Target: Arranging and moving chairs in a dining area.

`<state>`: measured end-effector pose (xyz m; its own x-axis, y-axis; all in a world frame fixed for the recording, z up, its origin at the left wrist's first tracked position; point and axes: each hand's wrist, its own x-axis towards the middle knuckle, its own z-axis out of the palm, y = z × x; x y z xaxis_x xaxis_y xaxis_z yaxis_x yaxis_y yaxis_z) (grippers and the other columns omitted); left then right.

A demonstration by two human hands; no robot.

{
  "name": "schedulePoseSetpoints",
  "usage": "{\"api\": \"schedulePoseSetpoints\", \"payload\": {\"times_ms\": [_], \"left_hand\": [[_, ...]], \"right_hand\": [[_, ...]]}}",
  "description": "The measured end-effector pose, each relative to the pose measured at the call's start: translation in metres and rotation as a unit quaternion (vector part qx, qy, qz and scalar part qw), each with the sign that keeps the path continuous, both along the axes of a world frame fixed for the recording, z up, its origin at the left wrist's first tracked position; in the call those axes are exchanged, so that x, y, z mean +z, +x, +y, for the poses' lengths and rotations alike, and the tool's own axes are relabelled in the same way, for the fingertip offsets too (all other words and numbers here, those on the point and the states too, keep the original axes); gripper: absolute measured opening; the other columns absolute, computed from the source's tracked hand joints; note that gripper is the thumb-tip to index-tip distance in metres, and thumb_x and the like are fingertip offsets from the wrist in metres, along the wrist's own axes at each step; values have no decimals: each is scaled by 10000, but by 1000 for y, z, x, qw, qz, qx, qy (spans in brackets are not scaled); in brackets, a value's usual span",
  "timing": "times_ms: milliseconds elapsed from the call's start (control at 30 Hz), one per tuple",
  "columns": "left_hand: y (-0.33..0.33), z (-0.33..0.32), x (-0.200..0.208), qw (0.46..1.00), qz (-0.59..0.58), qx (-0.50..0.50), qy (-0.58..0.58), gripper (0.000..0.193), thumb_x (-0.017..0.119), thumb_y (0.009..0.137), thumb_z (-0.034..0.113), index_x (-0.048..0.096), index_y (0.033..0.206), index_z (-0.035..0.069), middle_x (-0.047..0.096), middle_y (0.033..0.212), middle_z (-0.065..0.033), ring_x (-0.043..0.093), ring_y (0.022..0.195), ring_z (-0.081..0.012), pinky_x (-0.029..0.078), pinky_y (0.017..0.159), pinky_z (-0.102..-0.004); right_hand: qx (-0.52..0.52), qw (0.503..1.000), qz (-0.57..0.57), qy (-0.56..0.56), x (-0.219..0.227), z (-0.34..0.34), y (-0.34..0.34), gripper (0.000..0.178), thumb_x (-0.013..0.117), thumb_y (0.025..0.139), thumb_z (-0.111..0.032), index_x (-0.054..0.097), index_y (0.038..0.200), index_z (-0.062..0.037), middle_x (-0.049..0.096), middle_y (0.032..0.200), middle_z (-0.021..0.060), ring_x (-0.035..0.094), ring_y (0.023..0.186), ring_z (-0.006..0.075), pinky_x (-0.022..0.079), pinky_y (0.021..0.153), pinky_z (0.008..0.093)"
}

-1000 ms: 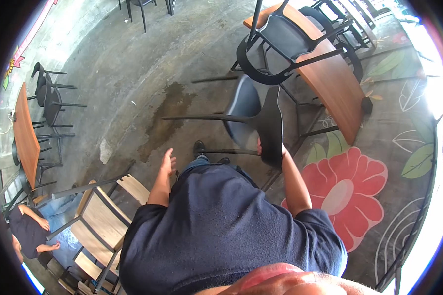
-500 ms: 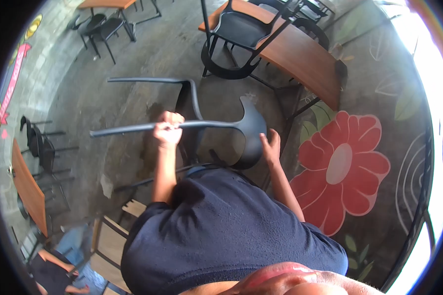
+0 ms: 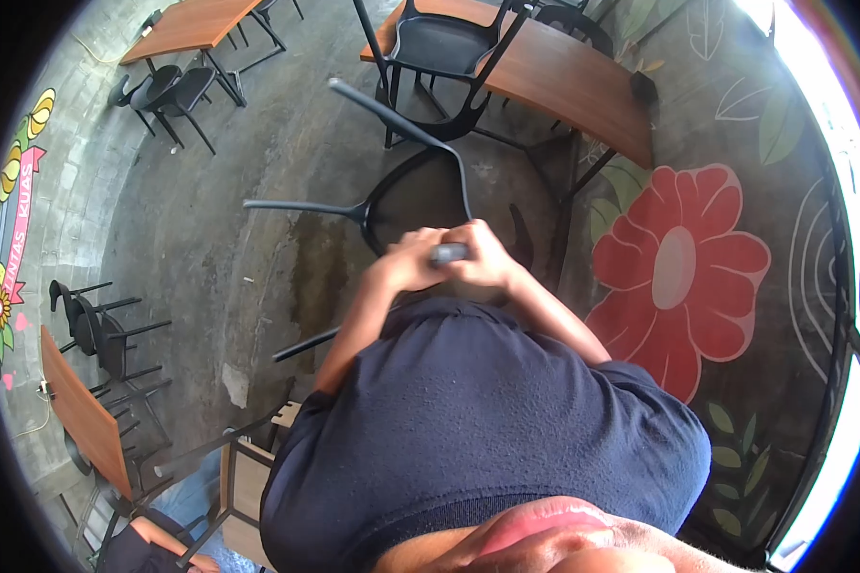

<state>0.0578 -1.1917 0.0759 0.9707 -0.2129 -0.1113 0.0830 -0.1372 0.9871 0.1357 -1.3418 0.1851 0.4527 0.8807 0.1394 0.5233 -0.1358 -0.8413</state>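
A black chair [image 3: 406, 205] is tipped over in front of my body, its legs pointing away to the upper left. One leg points up toward me, its rounded grey end showing between my hands. My left hand [image 3: 413, 261] is closed on the chair at that leg, from the left side. Pressed close to it, my right hand [image 3: 484, 256] wraps the same leg from the right. The lower part of the chair is hidden behind my hands and my dark shirt [image 3: 487, 411].
Ahead on the right, another black chair [image 3: 441, 46] rests upside down on a wooden table [image 3: 573, 95]. More tables stand at the upper left [image 3: 196, 24] and left [image 3: 81, 411] with black chairs. A seated person [image 3: 153, 549] is at the lower left. A flower mural [image 3: 678, 267] covers the right wall.
The chair has turned, so its legs now angle differently and one points toward me. My right hand has left the curved back and closed on the leg beside my left hand, which moved right.
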Motion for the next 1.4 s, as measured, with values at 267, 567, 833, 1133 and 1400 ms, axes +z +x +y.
{"api": "schedulePoseSetpoints", "payload": {"times_ms": [267,567,833,1133,1400], "left_hand": [[-143,130,57,914,170,204,306,440,679,774,362,564,1125,123,546,1164,-145,507,1110,-299,405,943,-395],[-19,77,-12,858,-110,296,-405,236,494,762,152,388,570,66,470,585,-71,482,600,-182,429,680,-323],[127,21,88,861,-323,243,-309,236,500,715,35,310,580,68,370,578,16,331,514,-55,233,466,-212],[269,-42,160,856,-412,224,-215,244,529,729,85,337,582,53,360,555,35,312,499,-39,203,454,-209],[399,-60,152,864,-431,250,-70,136,460,706,-9,408,583,17,417,540,-7,376,489,-68,280,465,-212]], "right_hand": [[-210,974,82,30,-36,-98,-25,383,683,684,-208,399,502,-26,310,439,28,308,419,92,211,406,311],[-447,884,102,95,-3,-162,2,230,611,546,-49,387,498,-58,322,488,-69,313,465,34,210,426,250],[-499,808,13,313,71,-229,72,141,536,579,-41,398,557,-20,356,511,15,309,433,86,226,420,231],[-437,778,15,450,41,-305,197,202,557,601,-155,398,606,-30,351,499,44,314,425,113,250,403,227],[-450,753,102,469,-18,-320,355,164,509,597,-133,372,590,-42,343,510,56,314,439,137,272,438,253]]}}
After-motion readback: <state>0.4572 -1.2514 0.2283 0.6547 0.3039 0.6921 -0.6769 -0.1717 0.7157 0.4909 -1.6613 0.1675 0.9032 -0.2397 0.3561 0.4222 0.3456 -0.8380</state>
